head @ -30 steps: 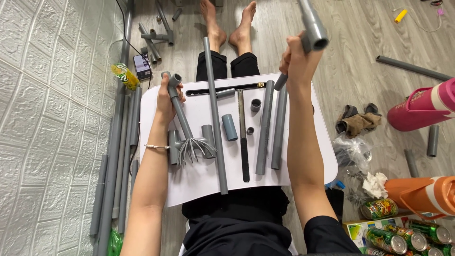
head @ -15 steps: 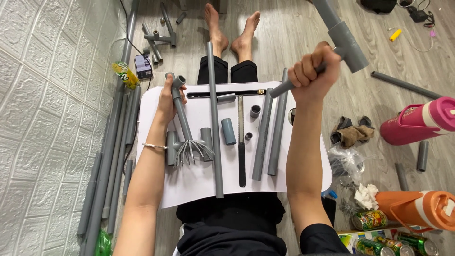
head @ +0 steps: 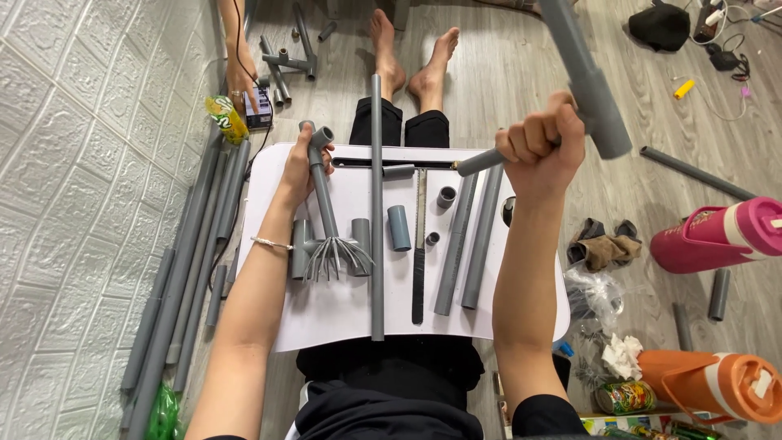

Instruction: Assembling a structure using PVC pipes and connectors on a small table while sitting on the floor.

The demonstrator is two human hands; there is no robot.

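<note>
The right hand is raised above the right edge of the white worktop, its grip closed in a fist around a grey pipe assembly: a thin stem pokes out of the fist to the left, and a thicker pipe with a sleeve joint slants up and away toward the top of the view. The left hand rests on the far left part of the worktop, its grip wrapped around the upper end of a grey pipe tool that has an elbow fitting at the top and splays into a fan of thin prongs at the bottom.

Between the two hands, a long grey pipe lies straight down the middle of the worktop. To its right lie a short coupling, a hand saw and two medium pipes side by side. The worktop sits across the person's lap, bare feet stretched out beyond it on the wooden floor.

Along the wall on the left lies a bundle of long pipes. Another person's hand reaches down near a small box at the upper left. On the right stand a pink bottle and an orange bottle, both lying on their sides.
</note>
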